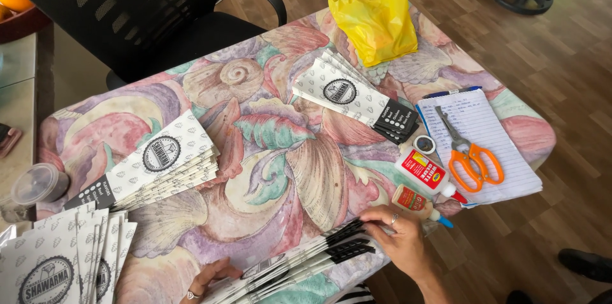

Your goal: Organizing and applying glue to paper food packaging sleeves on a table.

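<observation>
Long white paper bags with black ends (pixel 306 259) lie fanned out in a bunch at the near edge of the table (pixel 274 151), which has a shell-patterned cloth in pink, purple and green. The right hand (pixel 398 237) rests flat on the black ends of this bunch, fingers spread wide and pressing down; there is a ring on one finger. The left hand (pixel 207 276) is at the other end of the same bunch, fingers curled on the paper, also with a ring. Neither hand lifts anything.

Just past the right hand, near the right edge of the table, lie two small white glue bottles with red labels (pixel 426 173), one beside the other. Next to them is a lined writing pad (pixel 503 151) with orange-handled scissors (pixel 468 154) lying on top.

At the far edge sits a yellow plastic bag (pixel 376 20), bunched up and knotted at the top; I cannot tell what is inside. Near it is a second stack of white paper bags (pixel 354 96). A third stack (pixel 156 163) lies towards the left edge, and more bags (pixel 60 256) are piled at the near left corner. A small clear plastic tub with a lid (pixel 39 184) stands at the left edge; its inside is too dim to see.
</observation>
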